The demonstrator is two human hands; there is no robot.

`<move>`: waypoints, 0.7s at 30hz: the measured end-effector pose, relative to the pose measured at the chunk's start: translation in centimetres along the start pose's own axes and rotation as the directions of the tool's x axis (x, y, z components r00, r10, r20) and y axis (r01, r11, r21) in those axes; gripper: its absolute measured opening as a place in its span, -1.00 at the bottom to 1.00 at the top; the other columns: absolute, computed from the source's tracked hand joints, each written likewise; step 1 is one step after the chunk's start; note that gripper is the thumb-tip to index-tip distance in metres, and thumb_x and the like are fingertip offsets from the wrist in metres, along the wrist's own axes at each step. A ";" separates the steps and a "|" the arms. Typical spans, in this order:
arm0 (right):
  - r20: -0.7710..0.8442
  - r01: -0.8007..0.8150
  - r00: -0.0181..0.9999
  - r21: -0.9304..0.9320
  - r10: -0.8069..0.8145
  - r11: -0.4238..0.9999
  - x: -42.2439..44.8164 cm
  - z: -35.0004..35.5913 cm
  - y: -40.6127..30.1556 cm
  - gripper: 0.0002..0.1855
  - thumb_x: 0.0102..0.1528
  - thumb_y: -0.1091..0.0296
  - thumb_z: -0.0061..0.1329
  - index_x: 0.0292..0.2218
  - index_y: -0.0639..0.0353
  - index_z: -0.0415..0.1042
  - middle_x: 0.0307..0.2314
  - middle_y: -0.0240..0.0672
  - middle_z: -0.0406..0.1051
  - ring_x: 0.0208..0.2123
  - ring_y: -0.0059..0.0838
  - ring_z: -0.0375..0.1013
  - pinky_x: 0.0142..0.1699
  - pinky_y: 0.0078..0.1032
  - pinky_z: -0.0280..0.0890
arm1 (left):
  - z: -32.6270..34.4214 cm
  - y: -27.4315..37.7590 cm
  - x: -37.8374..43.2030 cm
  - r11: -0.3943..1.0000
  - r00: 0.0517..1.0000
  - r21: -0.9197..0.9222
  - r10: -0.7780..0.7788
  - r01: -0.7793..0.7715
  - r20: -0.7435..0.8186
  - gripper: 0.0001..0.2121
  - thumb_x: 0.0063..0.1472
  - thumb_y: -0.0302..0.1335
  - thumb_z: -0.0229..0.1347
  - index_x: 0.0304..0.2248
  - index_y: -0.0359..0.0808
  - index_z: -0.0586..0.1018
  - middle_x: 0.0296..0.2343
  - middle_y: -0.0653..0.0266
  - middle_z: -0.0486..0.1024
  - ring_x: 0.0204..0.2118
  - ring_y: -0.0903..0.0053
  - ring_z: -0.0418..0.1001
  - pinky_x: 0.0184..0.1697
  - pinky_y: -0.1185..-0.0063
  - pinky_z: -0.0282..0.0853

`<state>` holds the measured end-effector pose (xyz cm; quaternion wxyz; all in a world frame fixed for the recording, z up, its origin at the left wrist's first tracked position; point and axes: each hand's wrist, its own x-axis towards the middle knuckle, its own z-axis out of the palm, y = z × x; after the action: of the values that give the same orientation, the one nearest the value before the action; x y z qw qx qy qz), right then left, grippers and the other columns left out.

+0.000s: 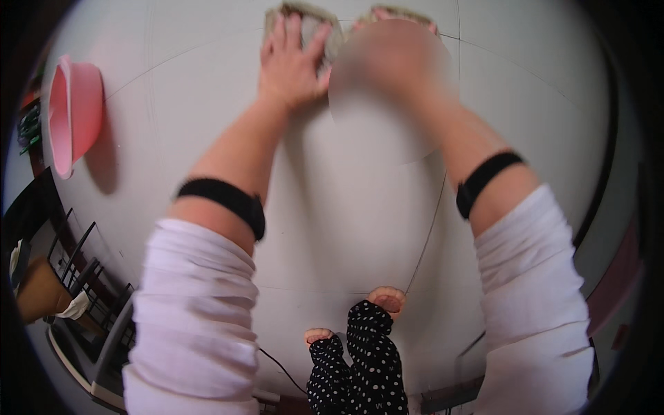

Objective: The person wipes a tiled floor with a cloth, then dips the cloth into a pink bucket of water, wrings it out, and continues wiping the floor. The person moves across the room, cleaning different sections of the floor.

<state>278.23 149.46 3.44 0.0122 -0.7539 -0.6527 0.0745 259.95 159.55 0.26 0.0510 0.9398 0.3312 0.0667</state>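
My left hand (293,67) lies palm down with its fingers spread over a grey-beige folded cloth (317,36) on the pale tiled floor. My right hand (399,57) is beside it, on a second, similar cloth (410,11); a blurred patch hides most of that hand, and only its fingertips show at the cloth's far edge. Both arms reach forward, with white sleeves pushed up and black straps round the forearms. Whether the two cloths are joined behind the blur, I cannot tell.
A pink plastic basin (85,114) is on the left. Dark metal racks and a chair-like frame (111,342) are at the lower left. Bare feet (386,301) in dotted trousers show below, near a black cable (282,369). A dark edge curves along the right.
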 end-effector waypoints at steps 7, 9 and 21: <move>-0.387 0.061 0.921 0.027 -0.045 0.998 15.9 0.2 6.9 -0.50 -0.09 -0.08 -0.09 -0.09 -0.23 0.46 0.02 -0.34 0.27 0.05 -0.22 0.16 0.14 0.07 -0.08 | 0.2 -3.3 13.5 0.989 0.988 -0.005 -0.145 0.144 -0.058 -0.31 0.05 -0.06 0.01 0.17 -0.14 0.22 0.18 -0.12 -0.01 0.27 0.02 -0.14 0.22 0.12 -0.11; -0.360 0.086 0.931 0.053 -0.061 0.995 19.2 -0.1 8.3 -0.50 -0.09 -0.08 -0.09 -0.09 -0.23 0.46 0.02 -0.35 0.27 0.05 -0.22 0.16 0.14 0.06 -0.07 | -0.5 -4.2 16.5 0.988 0.988 -0.009 -0.156 0.156 -0.017 -0.30 0.05 -0.06 0.01 0.17 -0.14 0.21 0.18 -0.11 -0.01 0.27 0.03 -0.13 0.22 0.12 -0.10; -0.066 0.127 0.990 0.055 -0.124 0.990 21.1 -2.9 10.1 -0.43 -0.07 0.07 0.06 0.04 -0.38 0.37 0.16 -0.54 0.10 0.17 -0.24 0.05 0.29 0.11 -0.38 | -0.7 -4.4 18.0 0.984 0.953 0.046 -0.180 0.174 0.245 -0.41 0.13 -0.04 -0.09 0.18 0.14 0.19 0.22 0.05 -0.05 0.29 0.09 -0.22 0.23 0.19 -0.21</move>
<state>291.40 168.99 3.15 0.0595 -0.7125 -0.6956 0.0696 271.05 174.33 2.01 0.0864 0.9078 0.4060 -0.0604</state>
